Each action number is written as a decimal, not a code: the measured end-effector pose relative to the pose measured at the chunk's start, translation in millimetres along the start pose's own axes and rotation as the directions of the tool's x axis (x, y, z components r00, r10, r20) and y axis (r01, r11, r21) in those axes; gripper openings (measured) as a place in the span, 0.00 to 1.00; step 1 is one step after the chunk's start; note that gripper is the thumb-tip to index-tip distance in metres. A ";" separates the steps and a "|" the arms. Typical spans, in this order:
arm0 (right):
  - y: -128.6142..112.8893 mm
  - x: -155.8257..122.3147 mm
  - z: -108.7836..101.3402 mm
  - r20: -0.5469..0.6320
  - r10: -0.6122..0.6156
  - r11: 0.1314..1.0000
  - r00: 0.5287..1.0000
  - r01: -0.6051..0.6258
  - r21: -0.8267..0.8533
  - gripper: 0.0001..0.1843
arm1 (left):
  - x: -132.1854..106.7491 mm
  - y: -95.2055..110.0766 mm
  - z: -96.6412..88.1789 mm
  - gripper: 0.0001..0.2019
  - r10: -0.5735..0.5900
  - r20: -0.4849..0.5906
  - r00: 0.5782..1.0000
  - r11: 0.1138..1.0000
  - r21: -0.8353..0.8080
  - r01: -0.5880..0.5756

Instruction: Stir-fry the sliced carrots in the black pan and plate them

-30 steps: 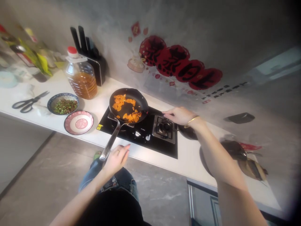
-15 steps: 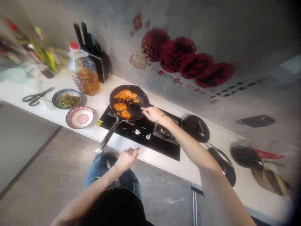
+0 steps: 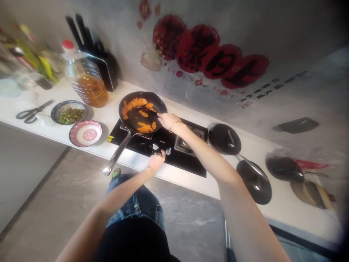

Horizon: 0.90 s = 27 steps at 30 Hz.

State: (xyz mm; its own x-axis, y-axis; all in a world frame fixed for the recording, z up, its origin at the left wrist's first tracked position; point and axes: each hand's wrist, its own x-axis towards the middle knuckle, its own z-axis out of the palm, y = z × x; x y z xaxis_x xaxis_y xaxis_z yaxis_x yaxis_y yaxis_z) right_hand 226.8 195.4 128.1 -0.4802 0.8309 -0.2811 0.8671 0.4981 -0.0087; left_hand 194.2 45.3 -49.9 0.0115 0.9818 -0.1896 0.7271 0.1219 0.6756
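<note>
My right hand (image 3: pixel 168 120) is closed around the handle of a black spatula (image 3: pixel 151 112), reaching over the rim of a dark frying pan (image 3: pixel 133 122). Orange carrot slices (image 3: pixel 139 103) lie in the pan, in a curved heap at the far side and a smaller group near the front. The spatula's head is hard to make out against the dark pan. The pan's steel handle (image 3: pixel 117 153) points toward me over the counter edge. My left hand (image 3: pixel 156 161), fingers curled and apparently empty, hovers at the front of the black gas stove (image 3: pixel 188 162), just below its control knobs (image 3: pixel 155 146).
Left of the stove stand a pink bowl (image 3: pixel 85 133), a bowl of chopped greens (image 3: pixel 69 113), scissors (image 3: pixel 35 111), an oil jug (image 3: pixel 88 85) and a knife block (image 3: pixel 107 69). On the right lie a black pan (image 3: pixel 225 139) and a dark lid (image 3: pixel 255 182).
My left hand has risen from near my lap to the stove knobs, its fingers curling. The spatula has shifted the carrots, spreading some apart. The whole view has shifted slightly.
</note>
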 end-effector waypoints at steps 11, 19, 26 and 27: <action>53.0 -59.9 -37.7 0.027 0.069 0.997 0.997 -0.070 0.017 0.21 | 77.4 -1.8 24.3 0.24 -0.153 0.046 0.987 0.972 0.190 0.141; 57.3 -72.9 -91.1 0.148 -0.005 0.990 0.989 0.026 -0.137 0.16 | 71.5 3.0 20.9 0.22 -0.122 0.050 0.991 0.985 0.132 0.114; 6.3 -22.3 -34.5 0.009 0.056 0.996 0.998 -0.055 -0.064 0.21 | 21.5 11.0 -3.9 0.17 -0.005 0.046 0.999 0.996 0.091 0.001; 0.6 -9.7 -22.9 -0.036 0.099 0.994 0.994 -0.100 -0.037 0.22 | 4.7 12.2 -11.3 0.17 0.028 0.036 0.999 0.995 0.092 -0.031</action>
State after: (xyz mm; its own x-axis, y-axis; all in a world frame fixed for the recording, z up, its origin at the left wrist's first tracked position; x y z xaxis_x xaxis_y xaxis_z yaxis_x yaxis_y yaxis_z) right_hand 228.9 193.3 152.8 -0.3964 0.8847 -0.2455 0.9053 0.4210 0.0555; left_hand 195.3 53.0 -34.4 0.0570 0.9789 -0.1963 0.7865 0.0770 0.6128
